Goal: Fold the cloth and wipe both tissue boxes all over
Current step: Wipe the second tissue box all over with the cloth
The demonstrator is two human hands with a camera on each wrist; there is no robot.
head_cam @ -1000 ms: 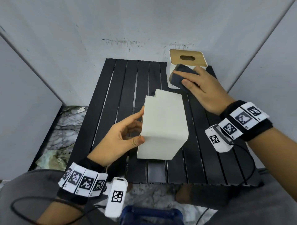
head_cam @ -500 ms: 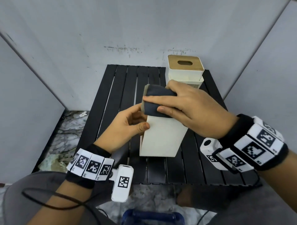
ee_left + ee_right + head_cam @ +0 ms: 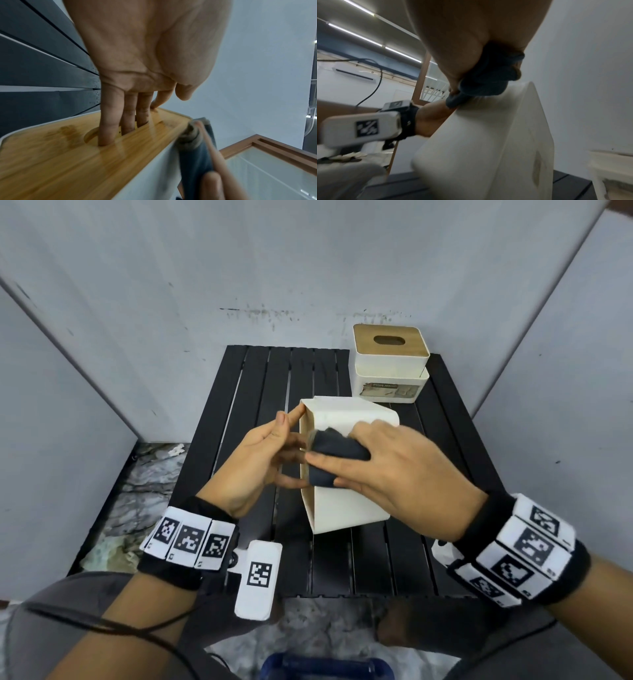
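A white tissue box (image 3: 342,508) lies tipped on its side mid-table, its wooden lid (image 3: 60,162) facing left. My left hand (image 3: 263,446) is against the lid. Three fingers (image 3: 109,119) reach straight into the oval slot, where their tips are hidden. The index touches the lid's upper edge and the thumb is free. My right hand (image 3: 404,470) grips the folded dark cloth (image 3: 337,451) and presses it on the box's upper face near the lid edge. The second tissue box (image 3: 390,350), also wood-lidded, stands at the back right.
The black slatted table (image 3: 253,392) is boxed in by grey walls behind and on both sides. The far box sits on a white base with a worn label (image 3: 387,390). Marbled floor (image 3: 144,474) shows to the left, and a blue object (image 3: 325,669) lies below the front edge.
My right hand brought the cloth from the far box to the near box, now rubbing its upper face. My left hand went from gripping the box's edge to reaching fingers into the lid slot.
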